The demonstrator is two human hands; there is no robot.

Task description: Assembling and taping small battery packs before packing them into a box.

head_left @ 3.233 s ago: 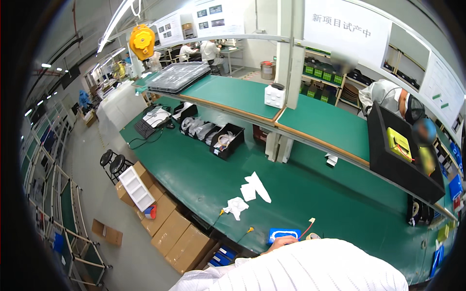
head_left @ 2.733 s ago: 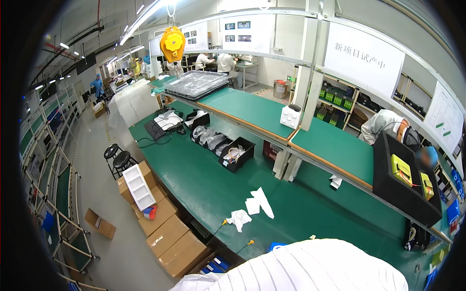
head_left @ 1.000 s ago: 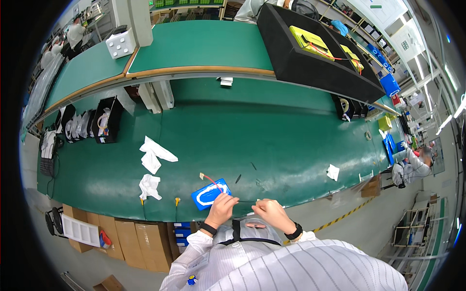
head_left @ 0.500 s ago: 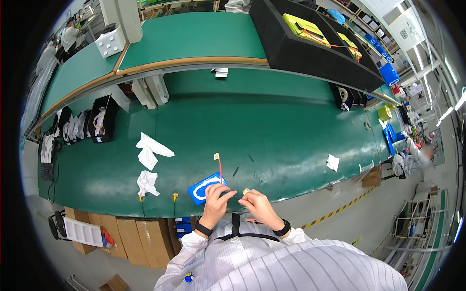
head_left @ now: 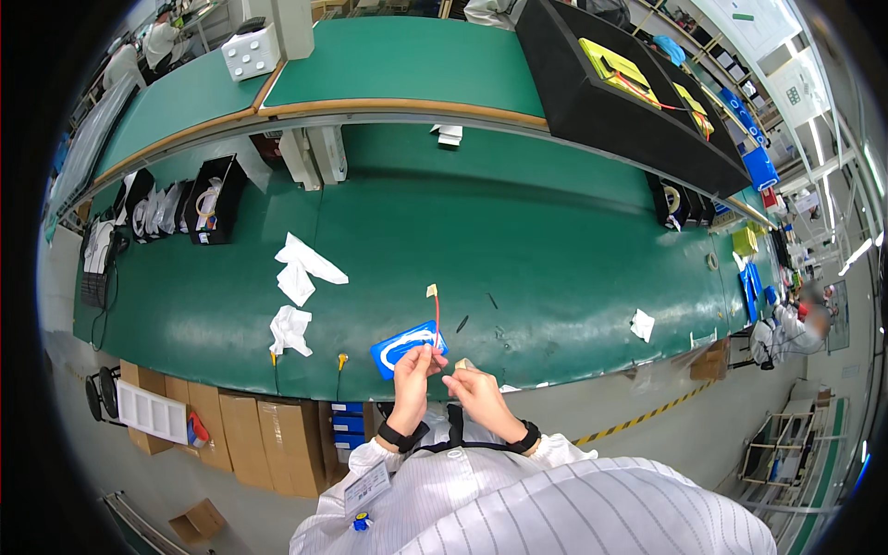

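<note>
Green bench (head_left: 555,240), blue pack (head_left: 405,348) near its front edge. Left hand (head_left: 413,368) over pack, pinching red wire (head_left: 437,319), wire pointing up and away. Right hand (head_left: 470,381) just beside, half curled, pinching small pale bit, farther from wire.

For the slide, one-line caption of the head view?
Left hand pinches a thin red wire above a blue pouch on the green bench; right hand alongside.

**Bench surroundings**

Green workbench (head_left: 555,240) carries crumpled white cloths (head_left: 301,268) at left and a small white scrap (head_left: 642,325) at right. A black bin (head_left: 215,199) stands far left. Cardboard boxes (head_left: 250,435) sit beneath the front edge. A long black tray (head_left: 592,102) occupies the upper shelf.
</note>
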